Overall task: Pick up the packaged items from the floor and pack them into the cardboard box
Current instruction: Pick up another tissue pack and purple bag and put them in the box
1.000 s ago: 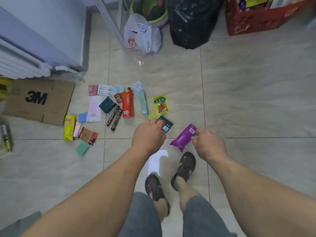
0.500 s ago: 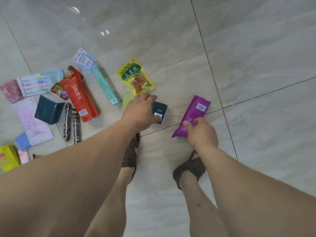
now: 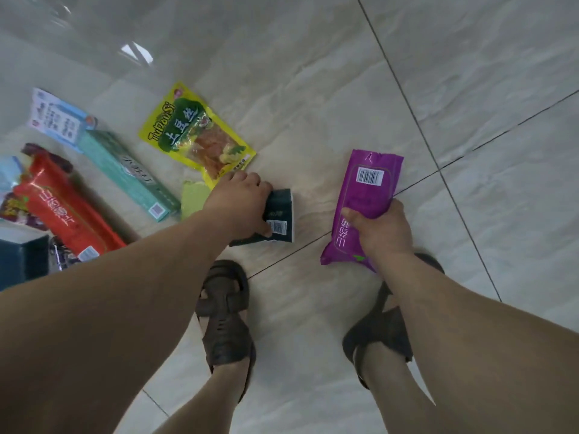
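With my right hand (image 3: 383, 230) clamped round the purple packet (image 3: 365, 195) at frame centre-right, my left hand (image 3: 239, 203) should curl firmly round the dark green packet (image 3: 280, 214) before lifting.

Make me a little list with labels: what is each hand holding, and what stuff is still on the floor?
left hand: left hand grips the dark green packet
right hand: right hand grips the purple packet
still on floor: yellow snack bag, teal long box, red packet, light green pad
cardboard box: not in view
feet: brown sandals
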